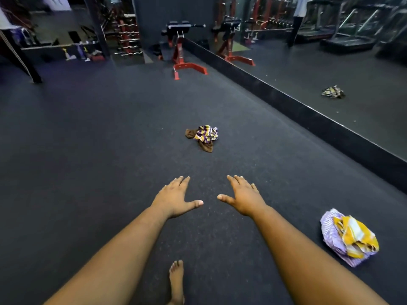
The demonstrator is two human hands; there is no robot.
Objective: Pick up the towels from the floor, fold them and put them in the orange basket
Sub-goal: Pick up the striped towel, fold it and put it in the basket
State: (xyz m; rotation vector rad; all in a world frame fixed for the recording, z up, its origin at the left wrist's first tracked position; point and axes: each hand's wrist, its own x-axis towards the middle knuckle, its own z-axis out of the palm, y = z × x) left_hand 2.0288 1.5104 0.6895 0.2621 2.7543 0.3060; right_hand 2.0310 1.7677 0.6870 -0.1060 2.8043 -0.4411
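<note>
Two heaps of towels lie on the floor [88, 150]: a striped purple-and-yellow towel on a brown one [203, 137] straight ahead, well apart from the hands, and a yellow-and-white towel on a lilac one [348, 236] near the right forearm. The left hand [174, 199] and right hand [244, 198] are both stretched forward, palms down, fingers straight and spread, holding nothing. One bare foot [176, 280] stands between the arms. The floor is dark speckled rubber in a gym. A mirror wall [330, 62] with a black base strip runs along the right edge and reflects a third heap. One red-framed bench [182, 51] stands at the far end by the mirror, racks of bars behind it. Open floor stretches ahead and to the left. No orange basket is in view.
</note>
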